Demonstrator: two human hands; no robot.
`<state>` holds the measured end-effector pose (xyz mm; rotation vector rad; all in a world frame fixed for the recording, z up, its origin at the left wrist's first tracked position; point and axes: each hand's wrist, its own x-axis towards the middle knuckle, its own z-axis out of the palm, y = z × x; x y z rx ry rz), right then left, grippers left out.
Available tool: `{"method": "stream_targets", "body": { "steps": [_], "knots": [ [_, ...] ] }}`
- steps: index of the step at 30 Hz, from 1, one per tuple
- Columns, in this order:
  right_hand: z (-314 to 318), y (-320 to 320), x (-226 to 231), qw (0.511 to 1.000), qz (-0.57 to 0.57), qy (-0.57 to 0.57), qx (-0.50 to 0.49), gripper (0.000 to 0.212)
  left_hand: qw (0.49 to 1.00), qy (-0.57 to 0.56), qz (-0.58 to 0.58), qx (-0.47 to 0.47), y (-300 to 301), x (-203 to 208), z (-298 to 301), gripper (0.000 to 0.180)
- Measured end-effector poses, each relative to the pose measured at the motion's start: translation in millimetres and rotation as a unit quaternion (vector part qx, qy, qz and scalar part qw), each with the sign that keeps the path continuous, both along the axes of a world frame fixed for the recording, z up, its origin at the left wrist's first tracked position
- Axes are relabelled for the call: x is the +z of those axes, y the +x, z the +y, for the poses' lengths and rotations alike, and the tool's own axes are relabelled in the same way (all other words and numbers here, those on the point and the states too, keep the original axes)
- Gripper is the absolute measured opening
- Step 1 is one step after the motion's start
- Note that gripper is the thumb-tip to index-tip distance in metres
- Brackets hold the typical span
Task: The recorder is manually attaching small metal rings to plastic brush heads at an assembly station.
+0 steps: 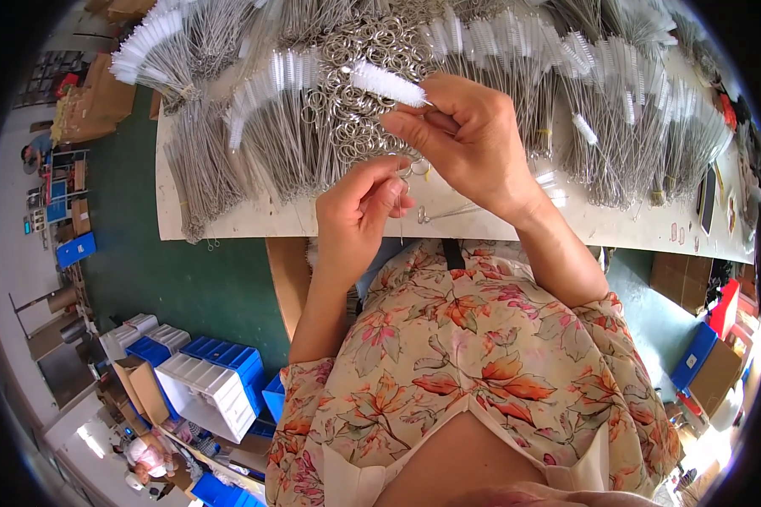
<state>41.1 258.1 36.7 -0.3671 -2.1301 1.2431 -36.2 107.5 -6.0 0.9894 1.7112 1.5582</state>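
Note:
My right hand [478,139] is closed in a pinch at the bristle end of a wire brush [386,83]. Its white bristled head points up and left over a heap of loose metal rings [368,46]. Lower and to the left, my left hand [359,211] pinches a small shiny ring [418,166] at its fingertips. A thin wire hangs down beneath those fingers; whether it belongs to the held brush I cannot tell. Just right of my left hand, another brush with a looped wire end [427,215] lies on the table [651,237], partly behind my right wrist.
Bundles of white-tipped wire brushes [287,127] flank the rings on the left, with more bundles [626,144] on the right. Blue and white bins [207,384] stand on the green floor at lower left. Cardboard boxes [101,101] are farther left; another person [148,456] is at lower left.

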Motion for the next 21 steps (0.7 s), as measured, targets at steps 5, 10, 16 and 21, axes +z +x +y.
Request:
{"method": "stream_targets", "body": {
  "steps": [5, 10, 16, 21],
  "knots": [
    [1.0, -2.0, -7.0, 1.0, 0.009, -0.029, -0.003, 0.016, 1.0, -0.009, -0.004, 0.006, -1.7, -3.5, 0.5, 0.018],
    [4.0, -1.8, -5.0, 0.998, -0.034, -0.056, 0.011, 0.018, 0.999, -0.025, -0.035, -0.014, -2.3, -2.2, -3.1, 0.019],
    [7.8, -4.0, -9.6, 0.991, -0.039, -0.123, 0.036, 0.023, 0.992, -0.035, -0.098, -0.067, -6.5, 0.0, -6.9, 0.018],
    [7.9, -2.7, -13.4, 0.991, -0.072, -0.108, 0.04, 0.025, 0.986, -0.039, -0.119, -0.106, -5.5, 1.1, -12.0, 0.017]
  ]
}}
